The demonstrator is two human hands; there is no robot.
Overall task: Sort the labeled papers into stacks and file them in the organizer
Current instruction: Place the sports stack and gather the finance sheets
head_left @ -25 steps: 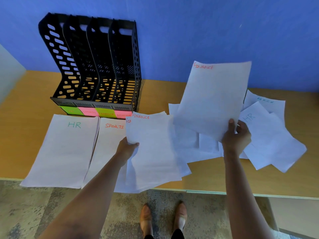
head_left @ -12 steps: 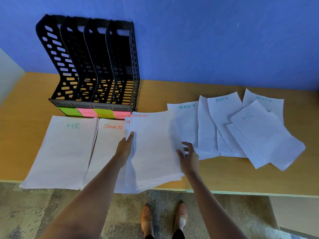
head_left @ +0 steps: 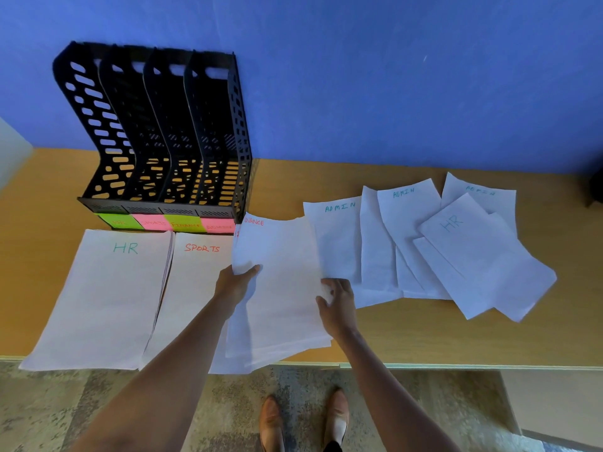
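Views: one only, the head camera, so no second view shares any part of the scene.
Position: above the near edge of the bench (head_left: pixel 424 334), at standing head height.
Facing: forward and steeply down, toward the blue wall (head_left: pixel 391 76).
Nearness: forearms reach in from the bottom edge; floor (head_left: pixel 49 406) and shoes (head_left: pixel 270 422) show below.
Lens: wide-angle, edges bowed.

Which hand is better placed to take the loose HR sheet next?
Probably the right hand. It is at the right edge of the FINANCE stack, on the side of the HR sheet. The left hand grips the stack's left edge, farther away.
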